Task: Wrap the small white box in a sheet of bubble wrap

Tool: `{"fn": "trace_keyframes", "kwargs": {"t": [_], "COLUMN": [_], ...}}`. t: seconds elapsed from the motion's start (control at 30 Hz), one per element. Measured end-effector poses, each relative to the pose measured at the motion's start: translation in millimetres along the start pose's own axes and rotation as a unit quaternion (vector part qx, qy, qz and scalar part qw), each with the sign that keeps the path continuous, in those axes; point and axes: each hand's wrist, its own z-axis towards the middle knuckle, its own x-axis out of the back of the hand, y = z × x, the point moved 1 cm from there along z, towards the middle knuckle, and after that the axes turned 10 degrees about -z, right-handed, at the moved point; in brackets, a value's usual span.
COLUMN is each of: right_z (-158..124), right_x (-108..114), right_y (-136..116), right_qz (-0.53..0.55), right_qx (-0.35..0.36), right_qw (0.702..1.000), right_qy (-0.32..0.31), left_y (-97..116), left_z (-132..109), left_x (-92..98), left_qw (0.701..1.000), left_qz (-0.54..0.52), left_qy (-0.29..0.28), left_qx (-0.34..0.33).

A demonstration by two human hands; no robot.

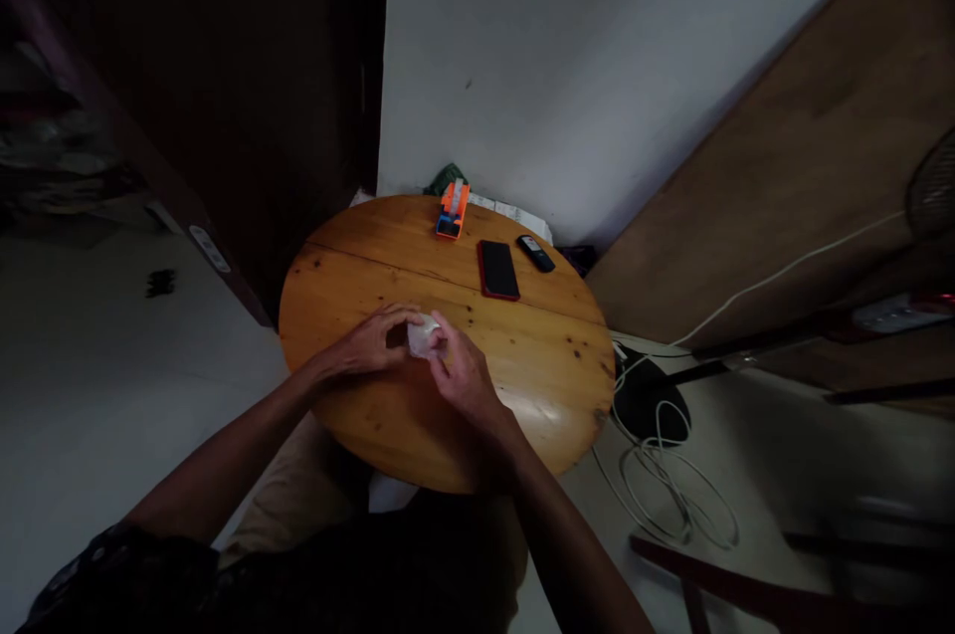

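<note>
A small whitish, translucent object (422, 335), perhaps crumpled plastic, is between my two hands above the round wooden table (358, 286); its exact kind cannot be made out. My left hand (373, 339) is curved with fingertips on its left edge, a gap showing between thumb and fingers. On the other side, my right hand (467, 370) pinches it with the fingers and thumb closed. Beyond the hands lie a dark phone (497, 270) with a red edge and a black remote control (535, 254). Near the far rim stands an orange and blue tape dispenser (452, 210).
Behind the table is a pale wall (522, 67), with papers (514, 213) and a green bag (446, 178) at its foot. A dark door (224, 97) stands left. On the right floor are a coiled white cable (664, 475), a black round base (653, 400) and a dark red chair part (746, 584).
</note>
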Motion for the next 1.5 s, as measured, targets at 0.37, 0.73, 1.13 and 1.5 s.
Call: {"fn": "trace_keyframes", "kwargs": {"t": [0.37, 0.73, 1.13, 1.5], "right_z": [-11, 22, 18, 43], "right_x": [-9, -11, -12, -30], "right_y": [-1, 29, 35, 60], "right_qz": [-0.053, 0.203, 0.32, 0.322], "right_qx": [0.039, -0.234, -0.267, -0.325], "right_qw": [0.998, 0.951, 0.906, 0.889], "right_qy": [-0.008, 0.008, -0.075, 0.001], "left_y": [-9, 15, 7, -20], "left_z": [6, 21, 23, 24], "left_x": [-11.3, -13.0, -11.1, -20.3], "left_qw": [0.999, 0.949, 0.967, 0.93], "left_qz": [0.031, -0.089, -0.024, -0.285], "left_qy": [0.015, 0.01, 0.072, 0.11], "left_qx": [0.011, 0.301, 0.242, 0.206]}}
